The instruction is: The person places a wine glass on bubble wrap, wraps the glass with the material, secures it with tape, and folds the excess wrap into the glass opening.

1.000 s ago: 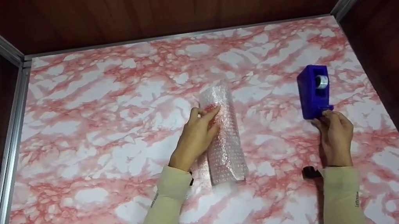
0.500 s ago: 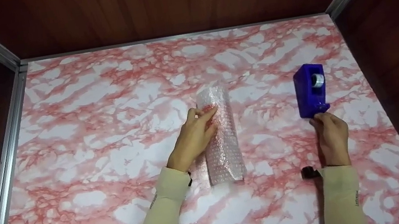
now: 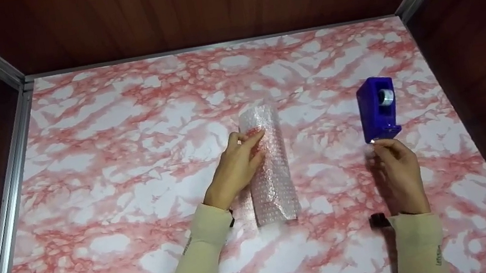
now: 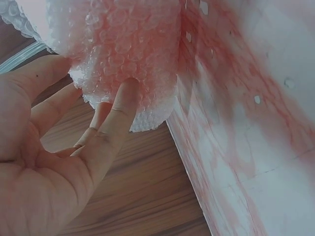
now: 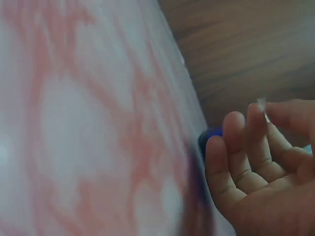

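A roll of clear bubble wrap [image 3: 273,175] with something reddish showing through lies upright in the head view's middle. My left hand [image 3: 234,171] rests on its left side, fingertips pressing the wrap. In the left wrist view, the outstretched fingers [image 4: 125,96] touch the bubbles. My right hand [image 3: 400,171] is just in front of a blue tape dispenser [image 3: 371,110], which carries a small roll of clear tape [image 3: 386,97]. Between thumb and index finger it pinches a small piece of clear tape [image 5: 262,104]. The tape's full length is hard to see.
The tabletop [image 3: 140,219] has a red and white marbled pattern. Dark wood panels [image 3: 204,7] with metal rails [image 3: 10,190] close it in at the back and both sides. A black wrist camera [image 3: 379,220] sticks out beside the right sleeve.
My right hand has come off the dispenser's front, moving slightly left and toward me, with a piece of tape in its fingertips. The left hand stays on the bubble wrap.
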Demonstrator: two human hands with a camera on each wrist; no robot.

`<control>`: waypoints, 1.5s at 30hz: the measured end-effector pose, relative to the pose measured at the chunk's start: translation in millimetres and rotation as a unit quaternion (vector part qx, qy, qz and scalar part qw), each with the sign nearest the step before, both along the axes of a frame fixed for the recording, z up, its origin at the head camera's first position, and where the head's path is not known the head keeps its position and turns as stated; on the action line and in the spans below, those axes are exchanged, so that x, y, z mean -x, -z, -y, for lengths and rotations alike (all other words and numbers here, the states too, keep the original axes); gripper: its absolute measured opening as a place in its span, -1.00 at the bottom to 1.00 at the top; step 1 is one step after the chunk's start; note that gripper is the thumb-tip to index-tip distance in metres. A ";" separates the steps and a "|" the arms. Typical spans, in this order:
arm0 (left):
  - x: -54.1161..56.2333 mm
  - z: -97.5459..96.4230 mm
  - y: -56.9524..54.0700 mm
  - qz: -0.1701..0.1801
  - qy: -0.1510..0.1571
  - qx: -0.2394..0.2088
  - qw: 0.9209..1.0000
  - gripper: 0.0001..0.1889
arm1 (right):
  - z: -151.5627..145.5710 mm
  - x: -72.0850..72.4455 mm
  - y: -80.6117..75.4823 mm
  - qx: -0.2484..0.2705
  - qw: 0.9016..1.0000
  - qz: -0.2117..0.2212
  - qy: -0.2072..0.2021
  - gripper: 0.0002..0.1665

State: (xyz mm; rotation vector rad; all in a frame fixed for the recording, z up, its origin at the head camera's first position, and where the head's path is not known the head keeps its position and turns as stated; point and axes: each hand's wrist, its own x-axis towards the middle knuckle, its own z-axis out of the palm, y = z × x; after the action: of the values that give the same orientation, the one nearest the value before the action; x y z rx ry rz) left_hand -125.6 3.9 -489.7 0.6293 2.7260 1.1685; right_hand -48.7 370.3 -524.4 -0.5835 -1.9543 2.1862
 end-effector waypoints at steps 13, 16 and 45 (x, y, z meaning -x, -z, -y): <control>1.9 0.5 0.7 0.010 -0.007 0.003 1.000 -0.46 | 38.8 17.2 -17.5 -0.195 0.962 -0.087 -0.170 -0.45; 2.2 0.2 0.1 0.012 -0.007 0.005 1.000 -0.46 | 48.3 22.7 -20.2 -0.176 0.958 -0.091 -0.206 -0.46; 1.9 -2.5 -0.9 -0.030 0.006 0.005 1.000 -0.48 | 156.3 115.3 -52.6 -0.210 0.829 -0.125 -0.503 -0.74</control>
State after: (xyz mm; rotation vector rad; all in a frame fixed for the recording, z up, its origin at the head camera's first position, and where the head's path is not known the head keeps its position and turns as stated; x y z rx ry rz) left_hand -127.5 6.4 -488.8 0.6888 2.7709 1.1517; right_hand -164.1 214.0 -471.8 0.9749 -2.7887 1.8911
